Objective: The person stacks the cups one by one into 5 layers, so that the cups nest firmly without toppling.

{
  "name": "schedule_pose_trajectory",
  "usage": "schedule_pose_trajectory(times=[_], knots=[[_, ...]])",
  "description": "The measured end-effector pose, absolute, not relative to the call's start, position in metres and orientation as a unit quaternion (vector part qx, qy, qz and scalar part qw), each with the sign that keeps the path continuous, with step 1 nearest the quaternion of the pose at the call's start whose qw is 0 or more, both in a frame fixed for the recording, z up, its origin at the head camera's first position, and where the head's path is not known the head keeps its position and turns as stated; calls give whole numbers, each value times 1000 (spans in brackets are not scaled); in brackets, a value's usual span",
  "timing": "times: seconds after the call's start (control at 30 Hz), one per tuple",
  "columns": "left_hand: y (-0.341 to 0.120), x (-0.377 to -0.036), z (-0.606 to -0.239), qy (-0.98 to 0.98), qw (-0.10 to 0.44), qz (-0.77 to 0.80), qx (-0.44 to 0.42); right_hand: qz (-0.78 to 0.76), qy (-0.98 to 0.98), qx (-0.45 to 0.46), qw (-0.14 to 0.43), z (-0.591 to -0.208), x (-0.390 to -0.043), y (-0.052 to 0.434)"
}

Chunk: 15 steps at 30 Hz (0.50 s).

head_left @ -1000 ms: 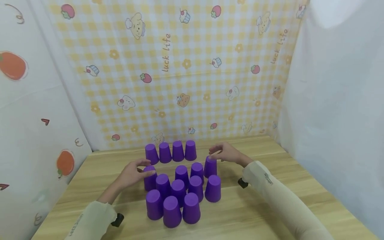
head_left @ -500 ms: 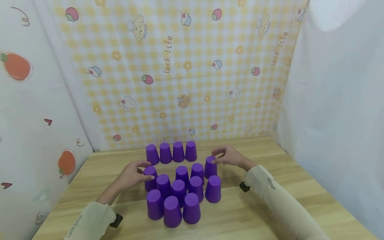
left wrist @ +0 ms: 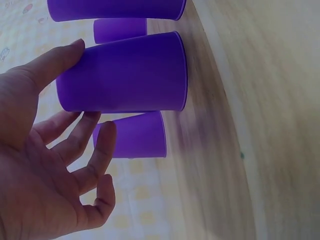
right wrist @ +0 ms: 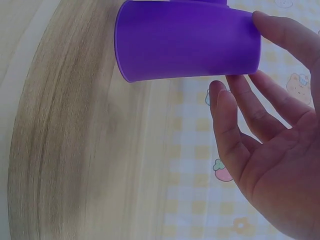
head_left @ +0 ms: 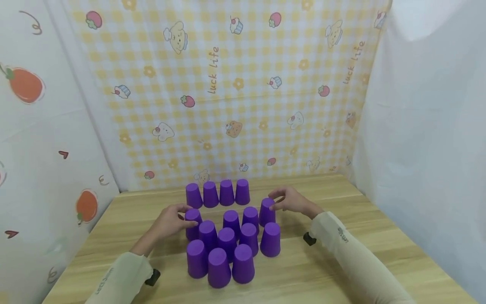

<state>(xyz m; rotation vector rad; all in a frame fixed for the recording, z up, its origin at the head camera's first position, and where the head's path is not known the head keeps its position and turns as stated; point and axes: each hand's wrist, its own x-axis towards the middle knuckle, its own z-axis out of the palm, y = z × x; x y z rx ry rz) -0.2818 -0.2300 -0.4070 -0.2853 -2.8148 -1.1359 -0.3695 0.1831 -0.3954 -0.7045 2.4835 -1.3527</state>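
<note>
My left hand (head_left: 168, 221) pinches an upside-down purple cup (head_left: 192, 234) near its top, at the left end of a middle row. In the left wrist view the thumb lies on one side of that cup (left wrist: 122, 75) and fingertips touch the other. At the right end, my right hand (head_left: 292, 200) pinches another upside-down purple cup (head_left: 267, 215) by its upper part. The right wrist view shows thumb and fingers on opposite sides of this cup (right wrist: 185, 42). Whether either cup's rim is off the table cannot be told.
Several more upside-down purple cups (head_left: 219, 270) stand close together between and in front of the hands. A straight row of cups (head_left: 226, 194) stands at the back. The wooden table (head_left: 322, 270) meets a checked cloth (head_left: 243, 105) behind and pale cloths at both sides.
My right hand has lowered its fingers onto the right-end cup and now grips it. My left thumb and fingers have closed on the left cup, which has shifted slightly right.
</note>
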Motion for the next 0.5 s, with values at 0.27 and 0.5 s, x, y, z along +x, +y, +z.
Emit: schedule_pose_trajectory(times=[0.27, 0.5], knots=[[-220, -284, -405, -935, 49, -346, -59, -458, 845, -250, 119, -399, -368, 184], [-213, -286, -400, -944, 53, -324, -44, -458, 842, -256, 127, -401, -369, 183]])
